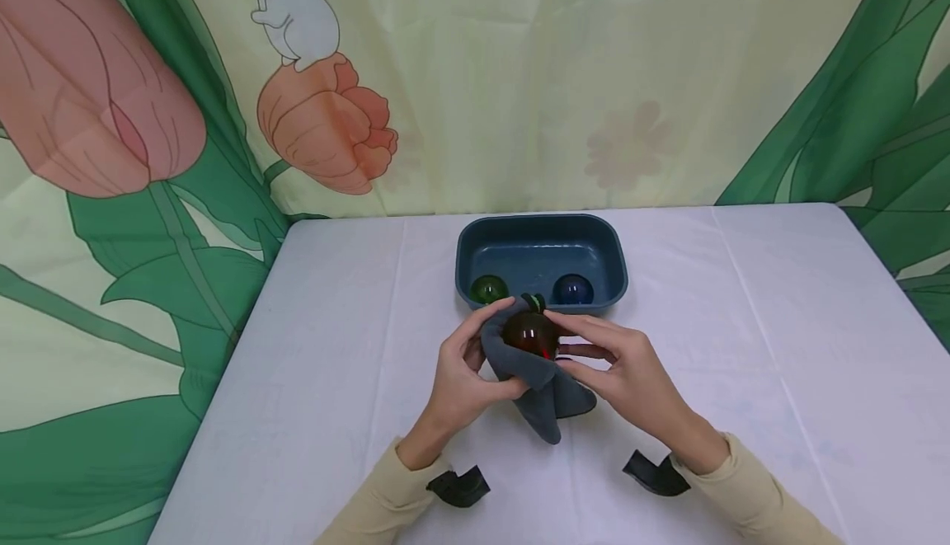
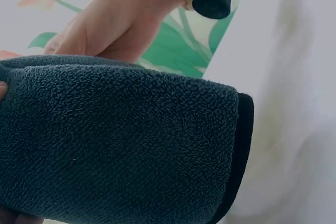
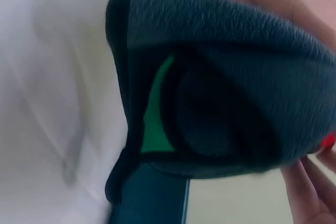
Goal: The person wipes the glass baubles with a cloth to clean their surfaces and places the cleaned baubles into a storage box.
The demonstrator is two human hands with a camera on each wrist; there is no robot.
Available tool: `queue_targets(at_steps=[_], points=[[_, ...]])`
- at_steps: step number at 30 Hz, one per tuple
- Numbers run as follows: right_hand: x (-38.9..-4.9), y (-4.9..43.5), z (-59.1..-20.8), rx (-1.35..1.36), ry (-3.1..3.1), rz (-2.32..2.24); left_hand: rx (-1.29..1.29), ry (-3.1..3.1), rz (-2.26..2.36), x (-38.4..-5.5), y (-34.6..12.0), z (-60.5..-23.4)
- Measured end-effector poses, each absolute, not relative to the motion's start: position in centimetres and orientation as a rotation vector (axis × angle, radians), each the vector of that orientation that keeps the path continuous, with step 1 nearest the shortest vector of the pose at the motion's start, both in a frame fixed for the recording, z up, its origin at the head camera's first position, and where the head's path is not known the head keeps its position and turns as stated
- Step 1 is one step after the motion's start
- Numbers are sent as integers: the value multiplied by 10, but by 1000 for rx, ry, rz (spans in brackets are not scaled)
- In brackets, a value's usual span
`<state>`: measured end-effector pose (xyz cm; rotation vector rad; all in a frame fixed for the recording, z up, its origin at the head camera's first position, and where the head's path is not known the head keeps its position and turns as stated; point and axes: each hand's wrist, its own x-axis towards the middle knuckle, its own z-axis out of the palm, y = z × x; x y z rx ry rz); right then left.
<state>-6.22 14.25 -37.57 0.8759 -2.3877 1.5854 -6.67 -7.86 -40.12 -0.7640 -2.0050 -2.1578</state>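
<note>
A dark red glossy ball (image 1: 530, 333) sits in the folds of a grey-blue cloth (image 1: 545, 392), just in front of the bin's near rim. My left hand (image 1: 462, 373) grips the cloth from the left, thumb in front and fingers behind. From the right, my right hand (image 1: 631, 364) pinches the ball with its fingertips. Fuzzy cloth (image 2: 121, 140) with a black edge fills much of the left wrist view. In the right wrist view the folded cloth (image 3: 210, 24) shows a green patch, and a bit of the red ball (image 3: 328, 141) peeks out at the right.
A dark blue bin (image 1: 542, 223) stands behind the hands, with a green ball (image 1: 489, 288) at its near left and a blue ball (image 1: 573, 288) at its near right. A white cloth covers the table (image 1: 334, 322). Behind hangs a flower-print curtain (image 1: 519, 75).
</note>
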Motion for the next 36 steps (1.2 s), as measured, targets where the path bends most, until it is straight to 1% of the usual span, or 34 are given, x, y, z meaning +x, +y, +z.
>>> queue_targets(at_steps=[3,8,11,19,26,28,30,36], points=[[-64,145,-373,967,-2392,1468,-773,-1981,-2166,-67,-79,-401],[-69,149,-368,1216,-2290,1112,-776,-1959,-2190,-68,-78,-401],[-71,149,-366,1278,-2226,1001,-775,-1948,-2203,-68,-79,-401],[-70,145,-367,1188,-2317,997,-746,-1993,-2212,-68,-80,-400],[-66,139,-360,902,-2554,1575,-725,-2032,-2153,-65,-79,-398],[-66,138,-358,864,-2590,1622,-711,-2029,-2156,-64,-80,-398],[-66,138,-356,894,-2590,1581,-702,-2022,-2164,-64,-80,-399],[-66,141,-354,1116,-2430,1265,-724,-2036,-2173,-63,-82,-400]])
